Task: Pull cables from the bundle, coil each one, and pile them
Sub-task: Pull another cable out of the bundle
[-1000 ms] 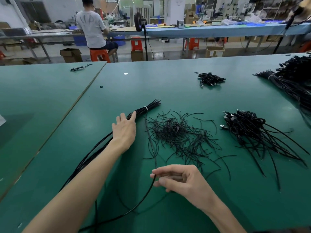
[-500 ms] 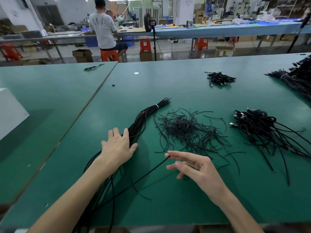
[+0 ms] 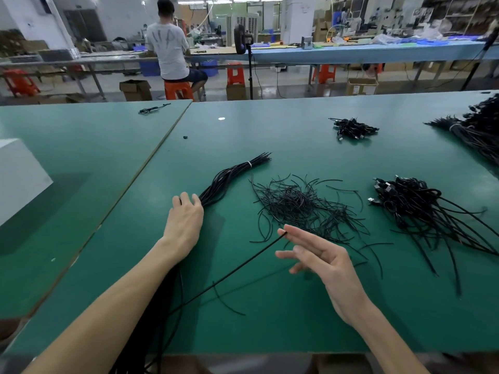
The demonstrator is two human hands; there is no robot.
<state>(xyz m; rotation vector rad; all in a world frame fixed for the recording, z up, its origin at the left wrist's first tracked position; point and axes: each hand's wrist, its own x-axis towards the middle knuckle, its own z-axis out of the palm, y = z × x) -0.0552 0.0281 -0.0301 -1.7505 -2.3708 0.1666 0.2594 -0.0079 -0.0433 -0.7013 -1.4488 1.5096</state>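
Note:
A long black cable bundle (image 3: 232,174), tied with a white band near its far end, lies diagonally on the green table (image 3: 270,319) and runs off the near edge under my left arm. My left hand (image 3: 186,220) presses down on the bundle at mid-length. My right hand (image 3: 318,260) pinches the tip of a single black cable (image 3: 237,268) at its fingertips, the other fingers spread. That cable stretches straight back to the bundle's near part. A pile of coiled cables with plugs (image 3: 410,201) lies to the right.
A heap of short black ties (image 3: 297,203) lies between bundle and pile. A small coil pile (image 3: 353,128) and a big cable mass (image 3: 475,130) sit farther back right. A white box (image 3: 19,174) stands at left. A person sits at a bench behind.
My right hand has drawn the single cable up and away from the near edge, from a slack curve to a straight line. My left hand has stayed on the bundle, shifting slightly along it.

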